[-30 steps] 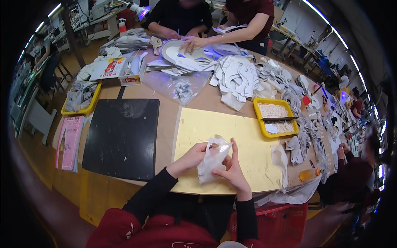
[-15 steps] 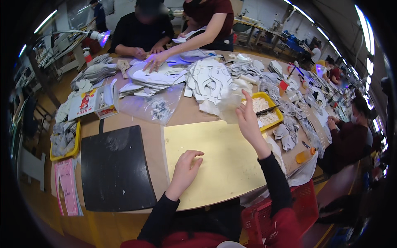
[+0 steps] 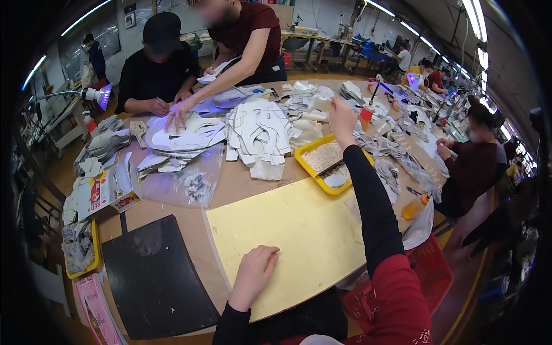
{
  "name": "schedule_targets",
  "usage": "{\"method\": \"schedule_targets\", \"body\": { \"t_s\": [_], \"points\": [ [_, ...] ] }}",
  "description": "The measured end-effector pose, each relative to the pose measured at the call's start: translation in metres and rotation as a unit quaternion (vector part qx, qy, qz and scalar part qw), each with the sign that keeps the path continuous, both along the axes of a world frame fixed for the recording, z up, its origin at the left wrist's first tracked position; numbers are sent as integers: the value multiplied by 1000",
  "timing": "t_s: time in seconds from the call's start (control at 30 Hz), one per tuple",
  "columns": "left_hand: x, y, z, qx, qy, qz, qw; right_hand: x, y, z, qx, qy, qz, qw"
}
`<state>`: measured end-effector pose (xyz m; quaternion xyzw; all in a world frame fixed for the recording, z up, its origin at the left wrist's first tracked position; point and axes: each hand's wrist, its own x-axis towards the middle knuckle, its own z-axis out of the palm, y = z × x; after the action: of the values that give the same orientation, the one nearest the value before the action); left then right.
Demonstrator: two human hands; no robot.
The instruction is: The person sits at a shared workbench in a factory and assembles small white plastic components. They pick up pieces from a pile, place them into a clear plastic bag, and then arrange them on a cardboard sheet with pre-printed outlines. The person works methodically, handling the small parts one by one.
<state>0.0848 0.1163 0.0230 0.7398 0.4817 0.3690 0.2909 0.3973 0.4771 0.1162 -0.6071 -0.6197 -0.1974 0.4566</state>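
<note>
My left hand (image 3: 256, 275) rests on the pale yellow sheet (image 3: 299, 241), its fingers loosely bent, thumb apart, holding nothing. With its arm stretched forward, my right hand (image 3: 343, 121) is over the far side of the table, beyond the yellow tray (image 3: 305, 168). Its fingers are closed at the edge of a thin whitish piece (image 3: 322, 99), partly blurred against the scraps behind. The tray holds many small cream pieces (image 3: 322, 156) and a dark stick-like tool (image 3: 332, 167). Stacked white cut pieces (image 3: 260, 129) stand left of my right hand.
A black board (image 3: 158, 276) lies left of the sheet. Behind it are a carton (image 3: 109, 190) and another yellow tray (image 3: 95, 253) of grey pieces. Across the table, a co-worker's hand (image 3: 181, 114) presses on white pieces. An orange bottle (image 3: 415, 207) stands at right.
My right hand has reached farther forward, past the yellow tray, with the whitish piece moving along. My left hand stays on the sheet. The whole view has shifted.
</note>
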Motion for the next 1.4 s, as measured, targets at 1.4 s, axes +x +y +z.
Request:
{"method": "schedule_targets", "body": {
  "t_s": [1.4],
  "points": [
    [2, 0, -2, -341, -493, 54, 798, -126, -263, -20, -515, 164, 455, 708]
  ]
}}
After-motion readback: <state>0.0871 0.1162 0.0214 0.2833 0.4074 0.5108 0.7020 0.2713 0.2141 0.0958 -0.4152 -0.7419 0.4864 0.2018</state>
